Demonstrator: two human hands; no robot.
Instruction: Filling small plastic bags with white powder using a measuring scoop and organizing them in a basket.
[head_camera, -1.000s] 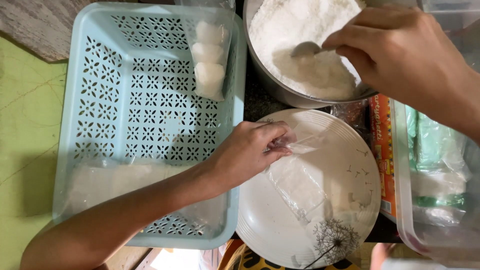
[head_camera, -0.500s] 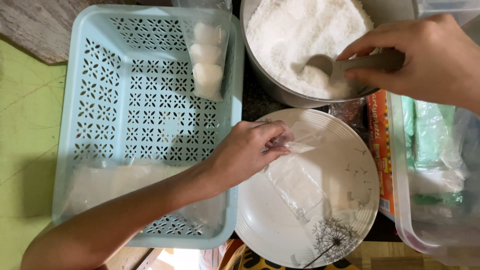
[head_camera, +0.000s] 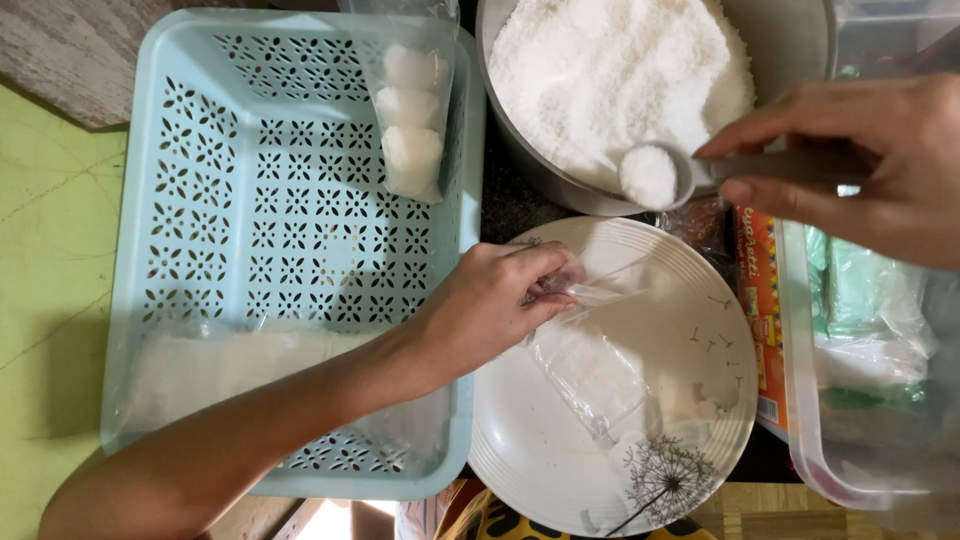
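Left hand (head_camera: 495, 305): fingers pinched on the mouth of a clear plastic bag (head_camera: 590, 360), held open on the white plate (head_camera: 700, 300).
Right hand (head_camera: 880, 165): fingers pressed around a spoon (head_camera: 665, 175), heaped level with what is probably grated coconut, at the bag's 12 o'clock.
Metal pot (head_camera: 520, 150): kept close for scooping.

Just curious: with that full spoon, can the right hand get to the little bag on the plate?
Probably yes: the right hand holds the spoon just above the bag, nothing between.

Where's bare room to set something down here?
Free: the blue basket's open middle, between the filled bag at its top and flat bags below; also the plate's lower left. Crowded: between pot, plate and clear tub.
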